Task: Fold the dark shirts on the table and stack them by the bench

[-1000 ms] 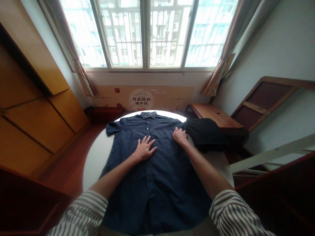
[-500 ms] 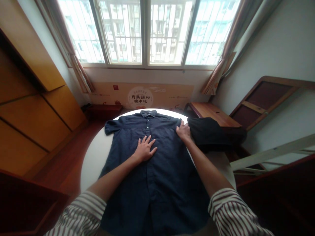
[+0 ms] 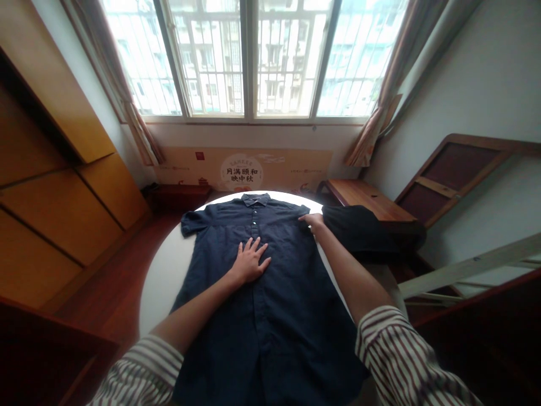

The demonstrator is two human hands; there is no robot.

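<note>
A dark navy short-sleeved button-up shirt (image 3: 224,265) lies front up and spread out on a round white table (image 3: 158,287), its collar pointing to the window. My left hand (image 3: 251,260) rests flat on the shirt's chest, fingers spread across the button placket. At the right sleeve, below the shoulder, my right hand (image 3: 311,222) grips the fabric edge; its fingertips are partly hidden. Just right of that hand sits a folded black cloth (image 3: 359,228), apart from the shirt.
A low wooden stand (image 3: 367,197) is behind the black cloth, against the right wall. Yellow cabinets (image 3: 59,208) line the left side. A printed banner (image 3: 287,163) runs under the barred window (image 3: 279,67). A pale rail (image 3: 460,268) slants at the right.
My right hand has shifted slightly left and drawn the sleeve edge inward, away from the black cloth. My left hand stays flat on the shirt. The view has tilted slightly up.
</note>
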